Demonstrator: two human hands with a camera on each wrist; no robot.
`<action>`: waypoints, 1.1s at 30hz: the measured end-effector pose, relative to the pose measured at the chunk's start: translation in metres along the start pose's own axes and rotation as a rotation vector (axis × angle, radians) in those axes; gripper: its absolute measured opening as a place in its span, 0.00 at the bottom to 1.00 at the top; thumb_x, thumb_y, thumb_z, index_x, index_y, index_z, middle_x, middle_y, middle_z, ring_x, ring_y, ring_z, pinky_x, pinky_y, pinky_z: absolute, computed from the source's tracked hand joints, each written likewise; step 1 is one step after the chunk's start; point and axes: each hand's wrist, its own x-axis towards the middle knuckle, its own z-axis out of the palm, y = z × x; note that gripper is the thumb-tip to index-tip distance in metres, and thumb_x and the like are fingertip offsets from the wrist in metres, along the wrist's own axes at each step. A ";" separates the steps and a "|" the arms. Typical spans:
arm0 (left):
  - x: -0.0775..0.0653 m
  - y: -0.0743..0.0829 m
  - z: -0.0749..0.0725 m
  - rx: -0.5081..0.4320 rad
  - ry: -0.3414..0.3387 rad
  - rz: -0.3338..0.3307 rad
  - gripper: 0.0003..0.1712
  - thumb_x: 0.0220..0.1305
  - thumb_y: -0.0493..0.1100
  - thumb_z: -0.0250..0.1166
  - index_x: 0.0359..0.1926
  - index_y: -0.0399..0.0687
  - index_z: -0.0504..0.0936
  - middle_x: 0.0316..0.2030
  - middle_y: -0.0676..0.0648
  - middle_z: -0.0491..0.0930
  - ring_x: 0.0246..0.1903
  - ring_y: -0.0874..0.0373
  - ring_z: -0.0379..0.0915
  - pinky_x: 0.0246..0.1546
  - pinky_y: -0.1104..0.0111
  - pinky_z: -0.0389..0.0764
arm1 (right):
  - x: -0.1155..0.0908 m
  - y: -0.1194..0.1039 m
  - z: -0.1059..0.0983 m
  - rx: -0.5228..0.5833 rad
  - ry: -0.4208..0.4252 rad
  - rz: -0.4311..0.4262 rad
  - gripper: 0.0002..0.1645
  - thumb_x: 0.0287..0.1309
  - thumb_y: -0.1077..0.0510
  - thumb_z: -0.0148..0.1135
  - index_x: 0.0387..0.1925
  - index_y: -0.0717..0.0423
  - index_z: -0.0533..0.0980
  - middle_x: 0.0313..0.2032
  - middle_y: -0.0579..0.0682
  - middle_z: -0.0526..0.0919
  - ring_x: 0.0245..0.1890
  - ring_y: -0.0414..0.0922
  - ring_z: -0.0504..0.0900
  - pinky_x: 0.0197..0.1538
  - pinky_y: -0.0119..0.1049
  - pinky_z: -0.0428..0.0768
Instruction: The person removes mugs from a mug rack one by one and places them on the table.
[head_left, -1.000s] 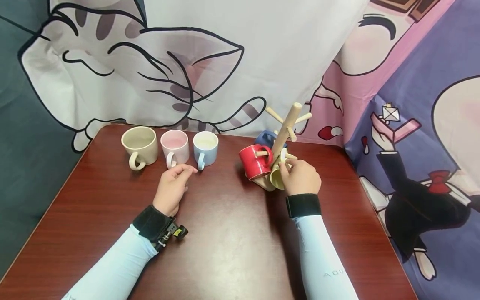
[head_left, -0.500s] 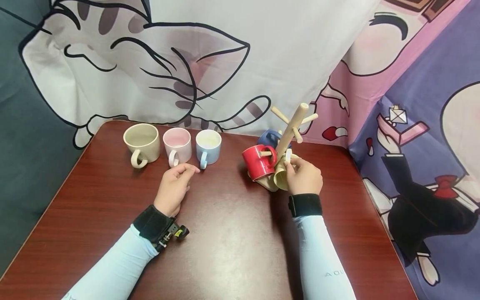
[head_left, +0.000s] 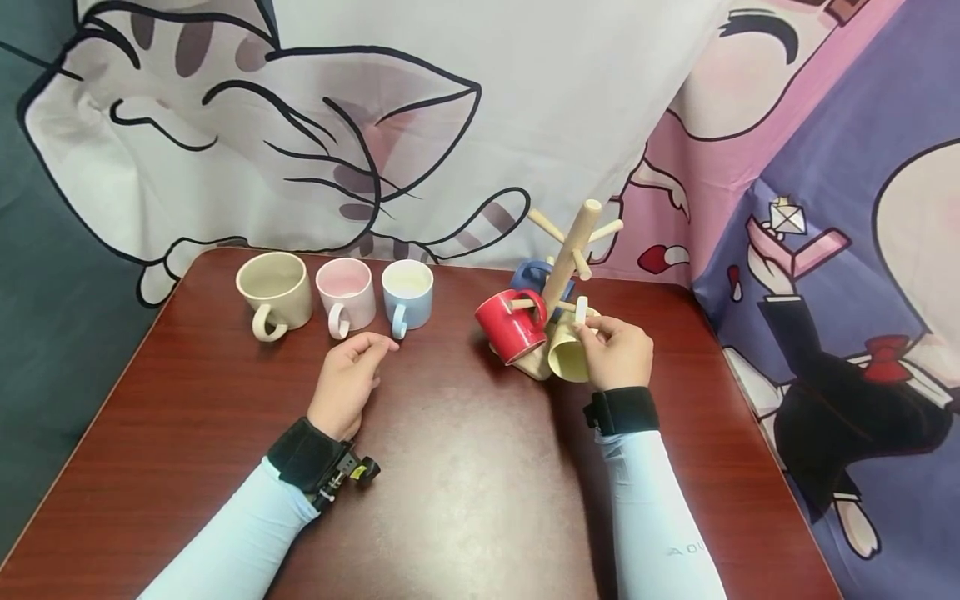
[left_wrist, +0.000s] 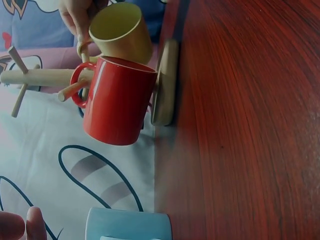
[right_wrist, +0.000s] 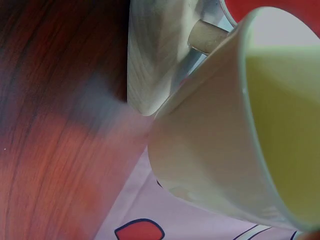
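My right hand (head_left: 621,354) pinches the handle of a pale yellow mug (head_left: 568,357) beside the wooden mug tree (head_left: 576,250). The mug hangs tilted, its mouth towards me, its handle at the outer end of a lower peg. In the right wrist view the yellow mug (right_wrist: 205,135) fills much of the frame. A red mug (head_left: 512,327) hangs by its handle on the neighbouring peg, and a dark blue mug (head_left: 532,273) is partly hidden behind it. My left hand (head_left: 347,379), loosely curled and holding nothing, is in front of the pink mug (head_left: 347,296) and light blue mug (head_left: 408,293).
A larger beige mug (head_left: 276,292) stands left of the pink one, all three upright in a row with handles towards me. The tree's upper pegs (head_left: 546,225) bear no mugs. Printed cloth (head_left: 570,100) hangs behind the brown table (head_left: 450,483).
My right hand has moved a little to the right with the yellow mug, drawing its handle outward along the peg. The left hand stays nearly still; the head view has shifted slightly.
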 end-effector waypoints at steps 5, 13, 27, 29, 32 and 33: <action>-0.001 -0.001 0.002 0.008 -0.001 -0.005 0.13 0.85 0.41 0.59 0.49 0.37 0.86 0.24 0.53 0.66 0.22 0.59 0.59 0.26 0.70 0.64 | 0.001 0.006 -0.006 0.065 0.011 -0.007 0.12 0.61 0.59 0.81 0.43 0.62 0.93 0.18 0.53 0.78 0.25 0.51 0.74 0.29 0.41 0.65; -0.004 -0.003 0.006 -0.032 0.008 -0.014 0.13 0.85 0.40 0.59 0.50 0.33 0.86 0.22 0.53 0.63 0.23 0.59 0.59 0.27 0.70 0.65 | 0.001 0.016 -0.015 0.134 0.011 0.004 0.12 0.61 0.58 0.80 0.41 0.64 0.92 0.16 0.43 0.73 0.24 0.45 0.71 0.27 0.33 0.61; -0.009 0.000 0.009 -0.025 0.002 0.011 0.20 0.86 0.44 0.59 0.60 0.30 0.85 0.22 0.54 0.61 0.22 0.59 0.56 0.26 0.71 0.63 | -0.008 0.027 -0.042 0.202 0.003 0.072 0.11 0.64 0.61 0.79 0.44 0.65 0.92 0.36 0.62 0.91 0.34 0.47 0.78 0.33 0.24 0.72; -0.009 0.003 0.010 -0.019 -0.011 0.025 0.20 0.86 0.44 0.59 0.60 0.30 0.86 0.24 0.53 0.62 0.22 0.59 0.56 0.26 0.70 0.63 | -0.013 0.025 -0.046 0.211 -0.018 0.055 0.10 0.64 0.62 0.79 0.43 0.65 0.92 0.35 0.61 0.90 0.33 0.45 0.78 0.32 0.24 0.72; -0.010 0.007 0.013 -0.016 -0.028 0.038 0.20 0.86 0.44 0.60 0.60 0.30 0.86 0.27 0.52 0.64 0.22 0.58 0.56 0.26 0.70 0.62 | -0.023 0.021 -0.051 0.248 -0.063 0.015 0.08 0.61 0.65 0.81 0.40 0.65 0.92 0.31 0.59 0.89 0.30 0.43 0.77 0.30 0.25 0.72; -0.011 0.008 0.015 -0.013 -0.035 0.042 0.19 0.86 0.44 0.60 0.60 0.31 0.86 0.28 0.52 0.64 0.21 0.58 0.56 0.25 0.70 0.61 | -0.027 0.020 -0.052 0.261 -0.080 -0.001 0.07 0.60 0.65 0.81 0.40 0.65 0.92 0.30 0.57 0.89 0.29 0.41 0.77 0.30 0.26 0.73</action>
